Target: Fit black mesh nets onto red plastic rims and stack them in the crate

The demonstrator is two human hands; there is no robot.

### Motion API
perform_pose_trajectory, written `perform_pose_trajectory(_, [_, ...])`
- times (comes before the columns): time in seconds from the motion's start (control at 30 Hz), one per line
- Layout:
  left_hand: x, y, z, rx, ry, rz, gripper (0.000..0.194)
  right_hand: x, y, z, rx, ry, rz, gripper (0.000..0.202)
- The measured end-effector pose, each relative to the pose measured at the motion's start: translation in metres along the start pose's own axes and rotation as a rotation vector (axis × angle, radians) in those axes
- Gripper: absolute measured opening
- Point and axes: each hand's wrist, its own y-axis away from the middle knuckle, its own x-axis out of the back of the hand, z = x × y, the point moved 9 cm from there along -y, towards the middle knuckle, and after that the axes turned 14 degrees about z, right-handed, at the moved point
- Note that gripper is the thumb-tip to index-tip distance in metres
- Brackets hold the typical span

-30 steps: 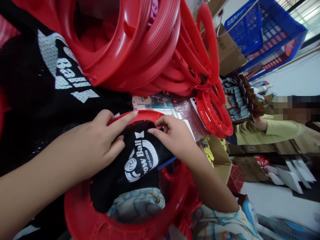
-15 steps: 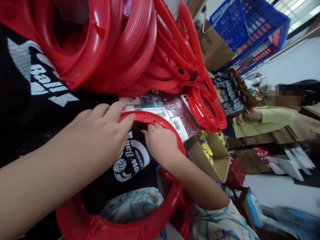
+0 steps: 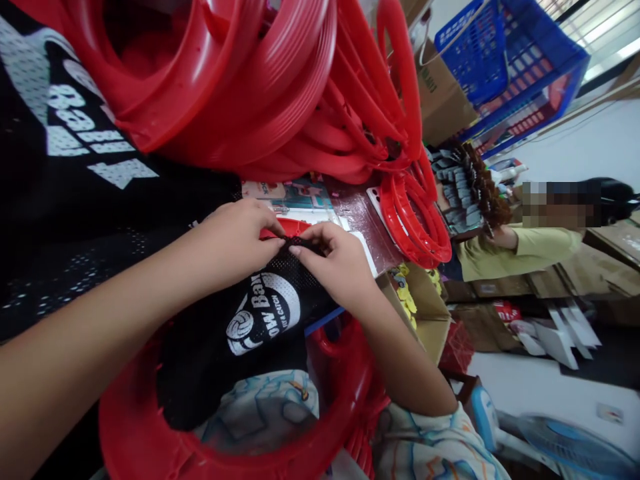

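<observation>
Centrally, both hands meet at the far edge of a red plastic hoop [image 3: 150,440] that lies across the person's lap, opening facing up toward the camera. Landmark for all positions: this hoop.

Left hand [image 3: 235,243]: fingers drawn together, pinching the edge of the black mesh net [image 3: 235,333] right at the hoop's far rim. Right hand [image 3: 340,267]: fingertips likewise closed on the same net edge, just beside the left hand's fingertips, nearly touching them.

Net: stretched over the far half of the hoop's opening, white ball logo and lettering facing up. Its printed text runs diagonally, rising from the hoop's near left toward its far right. Through the uncovered near part of the opening, patterned light-blue clothing [image 3: 265,413] shows.

Beyond the hoop's far rim: printed cards [image 3: 295,197] on a dark red surface. Above and beyond these, a large stack of red hoops [image 3: 260,87], tilted, openings facing left. To the hoop's far right, a smaller bunch of red rings [image 3: 420,220]. Left of the hoop, more black mesh with white lettering [image 3: 75,147].

Well to the right of the hoop: open cardboard box [image 3: 425,313] with yellow pieces, another person in a yellow-green sleeve [image 3: 520,253], and a blue plastic crate [image 3: 510,67] farther off.
</observation>
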Motion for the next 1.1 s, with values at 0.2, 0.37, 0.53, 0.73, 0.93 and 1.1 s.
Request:
perform_pose_trajectory(0.2, [-0.002,0.001,-0.001,0.021,-0.138,0.019,0.037,0.002,-0.012,0.005,-0.032,0.041,-0.035,0.005])
perform_pose_trajectory(0.37, [0.007,0.002,0.002,0.075,-0.052,0.048,0.034,0.002,-0.014,0.009,-0.076,0.055,-0.060,0.006])
perform_pose_trajectory(0.53, [0.004,0.002,-0.015,0.184,0.043,-0.008,0.030,-0.003,-0.010,0.005,-0.040,0.093,-0.104,0.013])
perform_pose_trajectory(0.73, [-0.001,0.000,-0.023,0.176,0.094,0.007,0.027,-0.005,-0.010,0.003,-0.019,0.131,-0.061,0.021])
perform_pose_trajectory(0.93, [0.004,0.002,-0.018,0.240,0.065,0.017,0.029,-0.005,-0.014,0.007,-0.009,0.154,-0.015,0.017])
perform_pose_trajectory(1.1, [0.008,0.003,-0.001,0.172,-0.017,0.024,0.026,-0.008,-0.015,0.010,-0.007,0.163,0.000,0.020])
